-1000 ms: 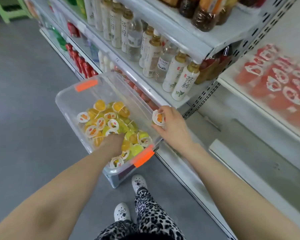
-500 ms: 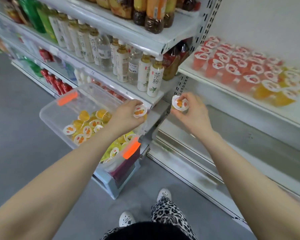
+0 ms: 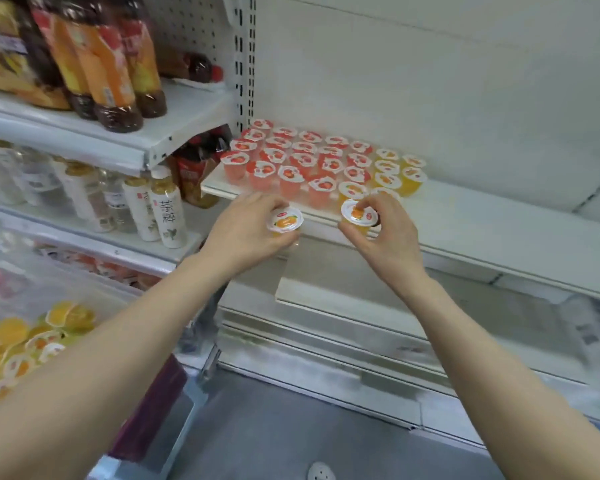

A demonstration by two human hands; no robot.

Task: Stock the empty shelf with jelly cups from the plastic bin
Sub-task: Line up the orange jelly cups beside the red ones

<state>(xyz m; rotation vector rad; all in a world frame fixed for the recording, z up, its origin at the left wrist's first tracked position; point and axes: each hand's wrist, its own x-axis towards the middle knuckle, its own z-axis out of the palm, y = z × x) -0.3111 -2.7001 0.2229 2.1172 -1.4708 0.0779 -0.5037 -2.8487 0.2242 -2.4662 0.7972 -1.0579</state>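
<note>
Shelf (image 3: 482,216) partly stocked, rows (image 3: 305,157) at 12 o'clock. Left hand (image 3: 246,226) grips a jelly cup (image 3: 284,220), right hand (image 3: 385,233) pinches a second cup (image 3: 358,213), both at the shelf edge. Bin (image 3: 14,278) at 8 o'clock: plenty left.

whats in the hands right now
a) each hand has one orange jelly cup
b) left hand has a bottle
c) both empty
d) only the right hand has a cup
A: the left hand grips an orange jelly cup and the right hand pinches a second jelly cup, both near the front edge of the shelf.
</note>
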